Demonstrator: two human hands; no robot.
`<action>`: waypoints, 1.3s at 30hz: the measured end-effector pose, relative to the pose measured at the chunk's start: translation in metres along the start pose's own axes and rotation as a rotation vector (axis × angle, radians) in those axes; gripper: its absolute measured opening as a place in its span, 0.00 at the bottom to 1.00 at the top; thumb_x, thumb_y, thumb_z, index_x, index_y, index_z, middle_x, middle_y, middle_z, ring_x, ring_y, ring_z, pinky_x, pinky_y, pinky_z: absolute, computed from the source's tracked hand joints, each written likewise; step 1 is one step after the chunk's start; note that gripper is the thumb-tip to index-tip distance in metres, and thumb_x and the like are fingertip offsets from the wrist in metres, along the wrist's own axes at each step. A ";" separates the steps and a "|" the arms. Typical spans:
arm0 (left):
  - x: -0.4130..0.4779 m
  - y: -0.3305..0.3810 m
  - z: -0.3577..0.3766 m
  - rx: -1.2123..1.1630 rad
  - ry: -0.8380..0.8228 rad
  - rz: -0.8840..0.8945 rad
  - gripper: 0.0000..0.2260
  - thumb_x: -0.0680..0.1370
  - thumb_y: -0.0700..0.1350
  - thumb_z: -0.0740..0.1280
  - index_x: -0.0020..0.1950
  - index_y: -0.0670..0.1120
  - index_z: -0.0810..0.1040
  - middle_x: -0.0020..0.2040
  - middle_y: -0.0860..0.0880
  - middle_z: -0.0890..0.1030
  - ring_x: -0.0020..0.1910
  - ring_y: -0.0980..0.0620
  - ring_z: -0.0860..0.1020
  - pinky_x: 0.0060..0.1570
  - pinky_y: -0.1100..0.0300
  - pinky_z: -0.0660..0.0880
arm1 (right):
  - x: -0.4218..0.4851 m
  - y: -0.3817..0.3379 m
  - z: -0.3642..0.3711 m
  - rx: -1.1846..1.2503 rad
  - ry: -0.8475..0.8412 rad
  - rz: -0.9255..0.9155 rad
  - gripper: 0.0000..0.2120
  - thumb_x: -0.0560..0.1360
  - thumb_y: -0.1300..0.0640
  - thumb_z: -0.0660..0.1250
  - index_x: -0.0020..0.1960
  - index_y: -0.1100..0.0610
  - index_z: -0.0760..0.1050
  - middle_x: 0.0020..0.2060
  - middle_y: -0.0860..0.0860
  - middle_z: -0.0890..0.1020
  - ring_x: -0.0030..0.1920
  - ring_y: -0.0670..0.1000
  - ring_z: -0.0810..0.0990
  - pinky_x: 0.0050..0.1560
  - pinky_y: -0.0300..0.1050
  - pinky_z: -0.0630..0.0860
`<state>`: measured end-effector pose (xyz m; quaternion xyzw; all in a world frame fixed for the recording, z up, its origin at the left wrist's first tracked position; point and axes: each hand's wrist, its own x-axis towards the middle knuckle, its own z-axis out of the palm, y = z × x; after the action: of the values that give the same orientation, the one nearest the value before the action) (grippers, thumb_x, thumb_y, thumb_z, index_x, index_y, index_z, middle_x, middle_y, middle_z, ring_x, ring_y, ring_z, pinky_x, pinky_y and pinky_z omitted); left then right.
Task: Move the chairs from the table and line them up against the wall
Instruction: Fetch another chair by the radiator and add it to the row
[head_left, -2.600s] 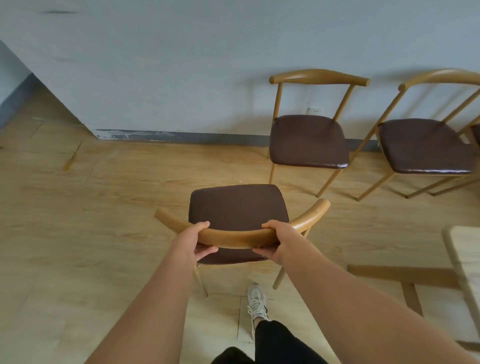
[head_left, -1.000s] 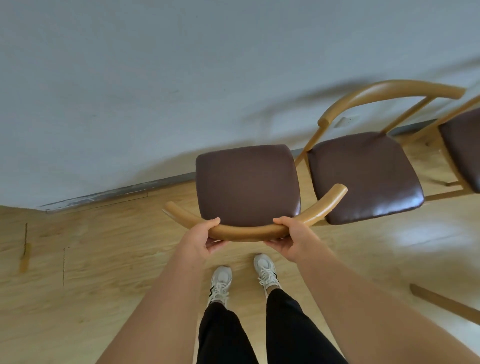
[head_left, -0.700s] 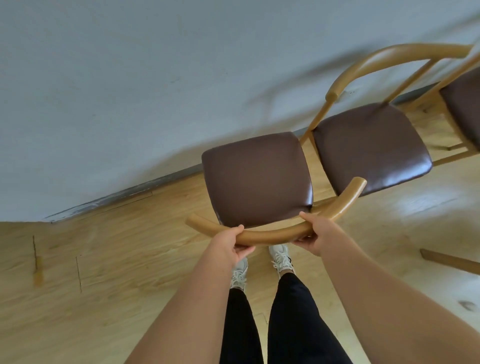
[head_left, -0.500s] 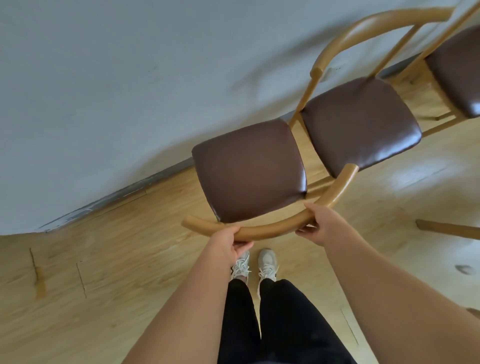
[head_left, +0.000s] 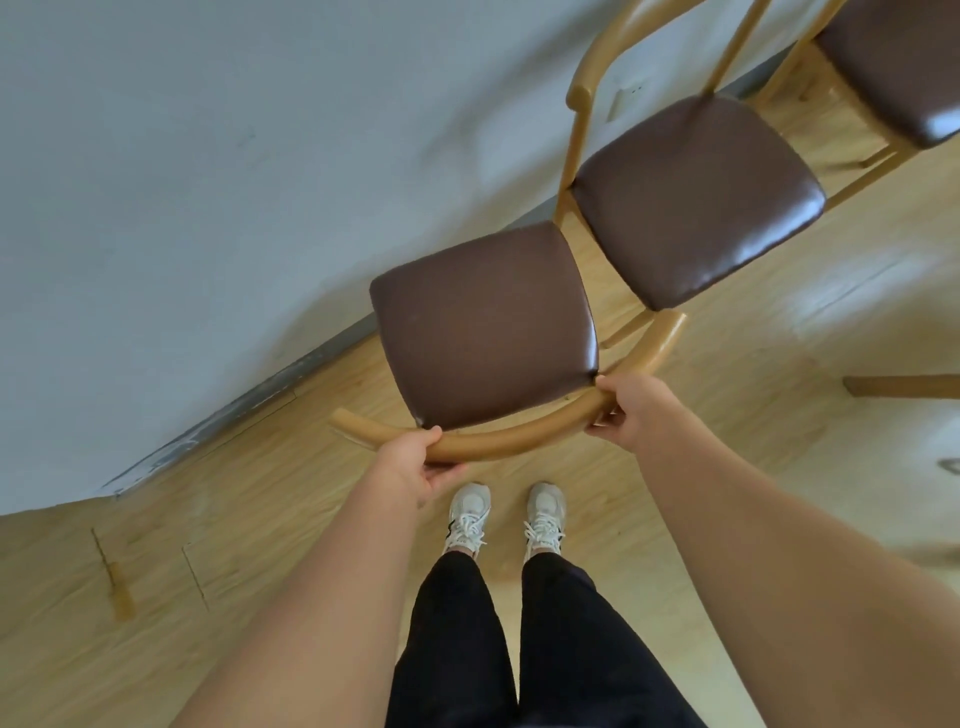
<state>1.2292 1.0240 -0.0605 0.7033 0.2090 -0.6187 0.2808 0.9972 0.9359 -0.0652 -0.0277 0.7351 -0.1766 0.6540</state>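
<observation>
A wooden chair (head_left: 483, 322) with a brown padded seat is in front of me, its seat toward the wall (head_left: 208, 182) and its curved backrest toward me. My left hand (head_left: 415, 462) grips the backrest left of its middle. My right hand (head_left: 631, 410) grips it on the right. Whether its legs touch the floor is hidden by the seat. Just to its right a second matching chair (head_left: 696, 197) stands with its backrest against the wall. A third chair (head_left: 904, 62) shows at the top right corner.
The grey baseboard (head_left: 249, 400) runs along the foot of the wall. My legs and white shoes (head_left: 506, 514) stand right behind the held chair. A wooden beam, part of the table's base (head_left: 904, 387), lies on the floor at the right edge.
I have carried the chair from the open floor up to the wall, beside the second chair. In the last half second the chair and view have shifted only slightly. Both hands keep their grip.
</observation>
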 end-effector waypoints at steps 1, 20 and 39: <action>0.002 0.003 -0.005 0.031 0.019 0.019 0.11 0.78 0.38 0.68 0.58 0.36 0.72 0.54 0.34 0.79 0.45 0.37 0.80 0.32 0.46 0.80 | -0.003 0.009 0.001 0.011 -0.004 0.021 0.12 0.77 0.64 0.66 0.60 0.63 0.72 0.50 0.60 0.75 0.54 0.60 0.76 0.50 0.62 0.77; 0.041 0.124 -0.082 0.797 0.198 0.531 0.17 0.77 0.39 0.67 0.65 0.38 0.72 0.49 0.44 0.76 0.39 0.46 0.76 0.50 0.46 0.80 | -0.063 0.159 0.134 0.626 0.055 0.205 0.09 0.74 0.68 0.67 0.53 0.66 0.72 0.51 0.63 0.77 0.52 0.63 0.79 0.50 0.59 0.81; 0.025 0.026 -0.108 0.915 -0.116 0.444 0.18 0.80 0.47 0.65 0.64 0.37 0.72 0.57 0.40 0.79 0.43 0.46 0.82 0.45 0.55 0.81 | -0.064 0.190 0.082 0.356 0.166 0.198 0.06 0.76 0.64 0.64 0.42 0.66 0.75 0.36 0.54 0.77 0.62 0.57 0.78 0.60 0.55 0.75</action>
<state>1.3311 1.0739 -0.0731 0.7461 -0.2539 -0.6103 0.0798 1.1225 1.1129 -0.0679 0.1752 0.7429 -0.2405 0.5997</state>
